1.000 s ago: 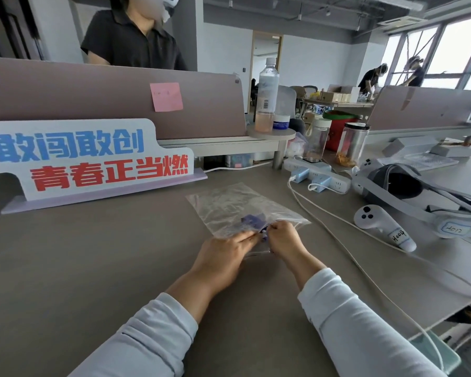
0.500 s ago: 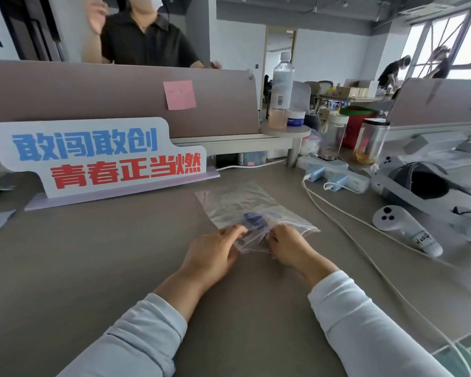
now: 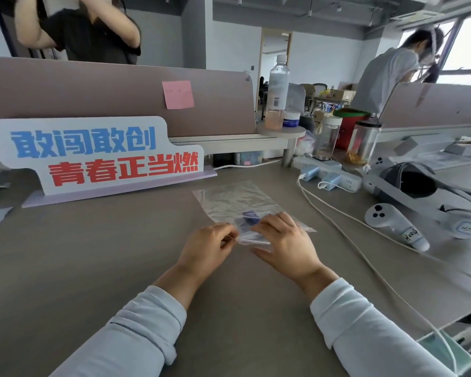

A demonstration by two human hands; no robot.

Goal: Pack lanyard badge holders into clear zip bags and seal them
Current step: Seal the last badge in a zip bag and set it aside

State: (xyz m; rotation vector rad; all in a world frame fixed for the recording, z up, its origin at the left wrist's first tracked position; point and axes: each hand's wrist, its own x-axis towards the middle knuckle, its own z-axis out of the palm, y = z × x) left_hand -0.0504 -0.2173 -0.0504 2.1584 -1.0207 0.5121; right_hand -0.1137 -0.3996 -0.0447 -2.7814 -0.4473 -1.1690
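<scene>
At the grey desk [image 3: 93, 268], we have the clear zip bag [image 3: 237, 202] lying flat just beyond our hands, a blue-trimmed badge holder [image 3: 249, 216] showing through the plastic near its near edge. Our left hand [image 3: 204, 250] pinches the bag's near-left corner between thumb and fingertips, fingers curled close; our right hand [image 3: 284, 244] lies loosely spread, palm down on the near-right part of the bag — we cannot tell whether it grips the plastic or merely presses it. The seal looks unfinished to us. The risk: if the zip tracks are misaligned or the lanyard strays into the mouth, the closure may gap. A tug from the pinching hand could also slide the bag right toward the white cable [image 3: 337, 235] and the controller [image 3: 392, 224] nearby — the film looks slick and light.
</scene>
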